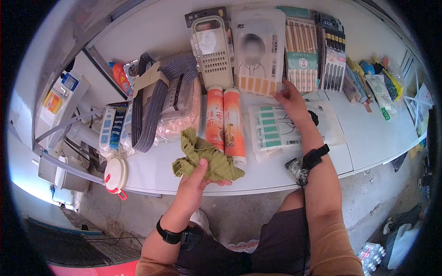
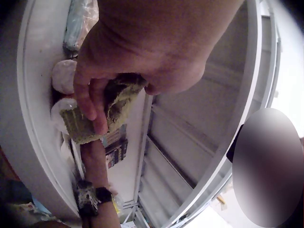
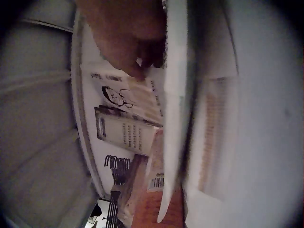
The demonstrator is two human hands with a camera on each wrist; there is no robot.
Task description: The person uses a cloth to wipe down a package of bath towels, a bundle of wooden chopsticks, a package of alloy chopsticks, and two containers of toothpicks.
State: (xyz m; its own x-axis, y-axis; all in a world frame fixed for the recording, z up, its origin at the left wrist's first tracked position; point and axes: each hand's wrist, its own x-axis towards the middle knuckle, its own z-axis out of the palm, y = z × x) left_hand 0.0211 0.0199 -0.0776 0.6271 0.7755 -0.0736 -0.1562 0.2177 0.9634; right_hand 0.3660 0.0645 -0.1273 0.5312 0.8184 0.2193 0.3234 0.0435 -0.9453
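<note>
Left hand point(image 1: 191, 185) grips the green cloth point(image 1: 212, 162) over the tabletop's point(image 1: 159, 172) front edge, right hand point(image 1: 295, 108) pinches the upright packet's point(image 1: 273, 28) lower corner; an off-centre tug there could swing it and topple the adjacent grater point(image 1: 215, 69).

The middle is blocked by orange rolls point(image 1: 215, 119); room is left on the tabletop point(image 1: 366, 140) between flat packet point(image 1: 270, 129) and bags point(image 1: 381, 94)!

Cloth point(image 1: 212, 162): was olive green | Tubes point(image 1: 215, 117): were orange-red, white-lettered | Upright packet point(image 1: 258, 85): showed tan blocks on white | Flat packet point(image 1: 269, 128): showed green bars | Bundle point(image 1: 152, 117): was grey, striped lengthwise | Lidded container point(image 1: 114, 175): was cream, red-trimmed | Tabletop point(image 1: 334, 154): was white
</note>
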